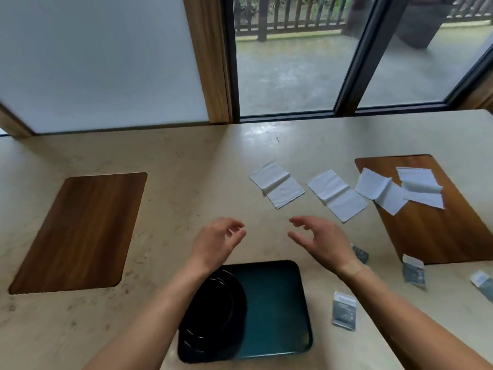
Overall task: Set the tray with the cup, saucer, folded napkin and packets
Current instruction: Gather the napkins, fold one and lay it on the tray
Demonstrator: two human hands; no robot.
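Note:
A dark teal tray (277, 308) lies at the near edge of the counter. On its left half sits a black saucer (213, 311), partly under my left forearm; I see no cup. Several white napkins lie unfolded beyond my hands; the nearest are one napkin (277, 184) and another napkin (337, 194). Grey packets lie to the right of the tray: one packet (344, 311) close to it, another packet (413, 271) further right. My left hand (217, 244) and my right hand (318, 240) hover above the counter just past the tray, fingers apart, holding nothing.
Two wooden boards are set into the beige counter: the left board (80, 233) and the right board (432, 236), with two more napkins (421, 186) on it. A third packet (482, 285) lies at the right edge. A window and a wall panel stand behind the counter.

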